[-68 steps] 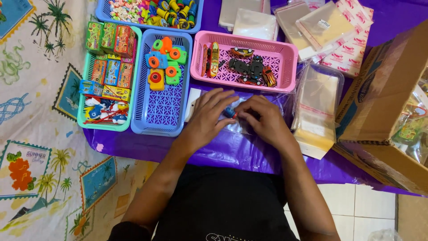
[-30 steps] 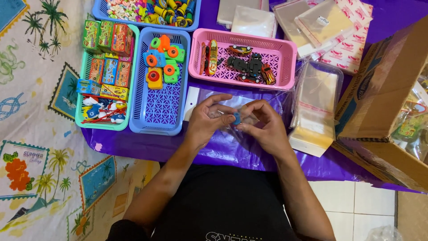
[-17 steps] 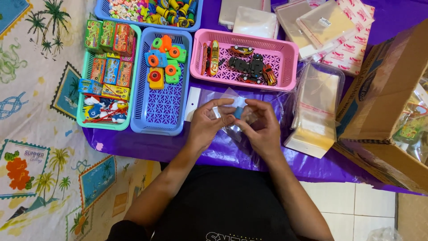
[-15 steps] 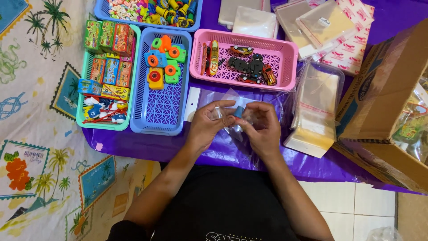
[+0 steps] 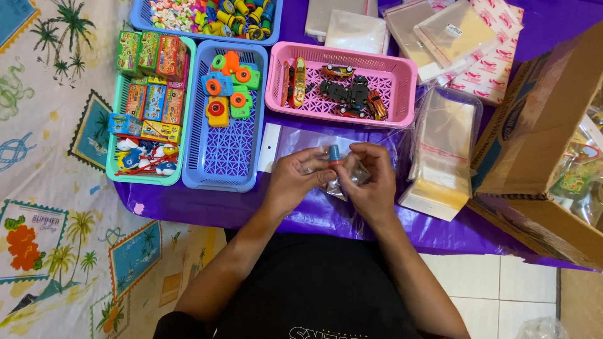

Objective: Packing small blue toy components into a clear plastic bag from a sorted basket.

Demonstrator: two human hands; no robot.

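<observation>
My left hand and my right hand meet over the purple table cover, just in front of the pink basket. Between their fingertips sits a small blue toy with an orange ring, pinched from both sides. A crinkled clear plastic bag hangs under the toy, against my right palm. A flat clear bag with a white header lies beneath my left hand.
A blue basket holds orange-and-green toys, a green basket holds small boxes, and the pink basket holds toy cars. A stack of clear bags lies at the right, beside a cardboard box. More bags lie behind.
My hands lifted off the table cover and drew together. The small blue toy now stands upright between the fingertips, with the clear bag gathered below it.
</observation>
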